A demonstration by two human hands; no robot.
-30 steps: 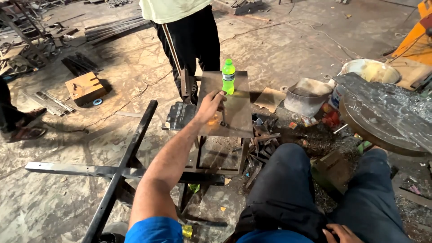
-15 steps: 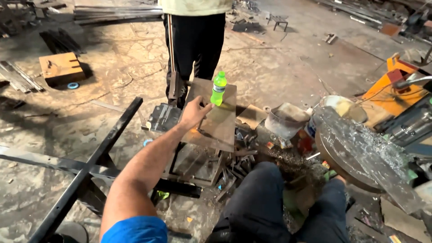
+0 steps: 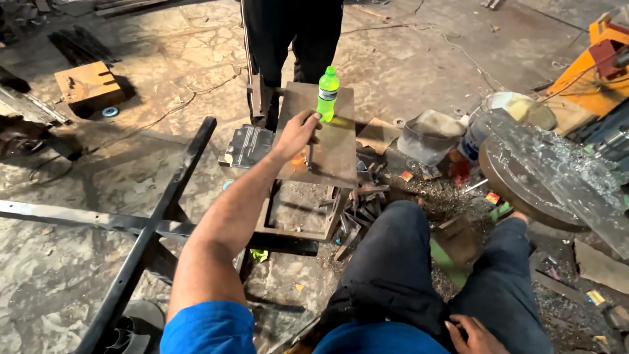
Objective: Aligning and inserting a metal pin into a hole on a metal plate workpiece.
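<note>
My left hand (image 3: 296, 133) is stretched out fwd over the flat rusty brown steel plate (image 3: 327, 147) that sits on top of a small square metal frame stand (image 3: 295, 216). Fingers are curled narrow, tips just beside the base of the bright green plastic bottle w/ green cap (image 3: 327, 94); can't tell if they actually touch it or grip it. Bottle stands upright near the far edge of the plate, a bit right of centre. My hand lies over the plate's left half, approx mid-way between near and far edge, w/ a small orange spot on the plate just under the palm. My right hand (image 3: 473, 333) rests low on my right thigh, on dark jeans, fingers loosely bent, holding nothing I can see. Another person in black trousers (image 3: 291, 33) stands right behind the far edge of the plate, only legs in view. Left of the stand a long black steel bar (image 3: 157, 223) runs across the concrete floor, crossing a second flat bar. Just beside the plate's left edge lies a dark ribbed metal block (image 3: 247, 145). Right of the stand: a pile of metal scrap and shavings, a dented grey bucket (image 3: 431, 134), and a round rusty steel disc (image 3: 524, 180) w/ a shiny sheet lying on it. Far left on the floor sits a wooden box (image 3: 87, 84), well apart from the stand.
</note>
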